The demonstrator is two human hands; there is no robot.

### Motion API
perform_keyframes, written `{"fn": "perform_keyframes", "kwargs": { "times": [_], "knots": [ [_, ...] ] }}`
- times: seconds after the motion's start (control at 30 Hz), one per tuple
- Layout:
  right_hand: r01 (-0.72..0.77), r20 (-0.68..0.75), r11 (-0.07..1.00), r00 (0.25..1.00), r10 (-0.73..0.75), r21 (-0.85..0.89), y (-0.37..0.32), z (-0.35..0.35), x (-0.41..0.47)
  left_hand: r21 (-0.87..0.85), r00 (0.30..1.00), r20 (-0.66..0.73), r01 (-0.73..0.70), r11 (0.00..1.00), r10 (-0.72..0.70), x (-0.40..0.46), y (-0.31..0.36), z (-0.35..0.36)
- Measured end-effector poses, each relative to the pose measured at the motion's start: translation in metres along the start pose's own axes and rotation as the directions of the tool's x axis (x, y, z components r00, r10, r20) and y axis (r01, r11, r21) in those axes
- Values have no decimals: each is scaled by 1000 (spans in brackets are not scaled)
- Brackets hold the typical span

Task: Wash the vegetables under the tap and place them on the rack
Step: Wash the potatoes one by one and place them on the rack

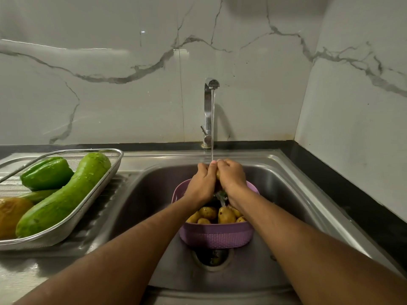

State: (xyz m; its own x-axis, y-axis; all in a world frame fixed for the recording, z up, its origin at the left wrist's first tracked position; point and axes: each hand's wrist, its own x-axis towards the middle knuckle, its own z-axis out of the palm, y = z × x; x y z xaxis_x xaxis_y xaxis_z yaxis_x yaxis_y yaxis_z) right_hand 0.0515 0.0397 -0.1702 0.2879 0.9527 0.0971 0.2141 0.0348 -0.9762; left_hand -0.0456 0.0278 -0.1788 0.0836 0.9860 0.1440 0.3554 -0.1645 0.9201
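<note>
Water runs from the chrome tap (209, 106) onto my two hands, which are pressed together over the sink (286, 190). My left hand (201, 183) and my right hand (231, 177) both curl round one small potato (218, 174), mostly hidden between them. Below my hands a purple basket (215, 236) stands in the sink with several small potatoes (225, 215). The wire rack (105, 170) on the left drainboard holds a long green gourd (66, 194), a green pepper (46, 172), a cucumber and a brown potato (11, 214).
The sink drain (212, 257) lies just in front of the basket. A black counter edge (352, 194) runs along the right. Marble wall panels stand behind the tap and at the right.
</note>
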Motion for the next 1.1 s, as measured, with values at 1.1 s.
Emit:
{"fn": "perform_keyframes", "kwargs": {
  "times": [1.1],
  "knots": [
    [-42, 257, 999, 965, 45, -17, 0, 0, 6, -364, 972, -48, 198, 910, -230, -1, 3, 6]
  ]
}}
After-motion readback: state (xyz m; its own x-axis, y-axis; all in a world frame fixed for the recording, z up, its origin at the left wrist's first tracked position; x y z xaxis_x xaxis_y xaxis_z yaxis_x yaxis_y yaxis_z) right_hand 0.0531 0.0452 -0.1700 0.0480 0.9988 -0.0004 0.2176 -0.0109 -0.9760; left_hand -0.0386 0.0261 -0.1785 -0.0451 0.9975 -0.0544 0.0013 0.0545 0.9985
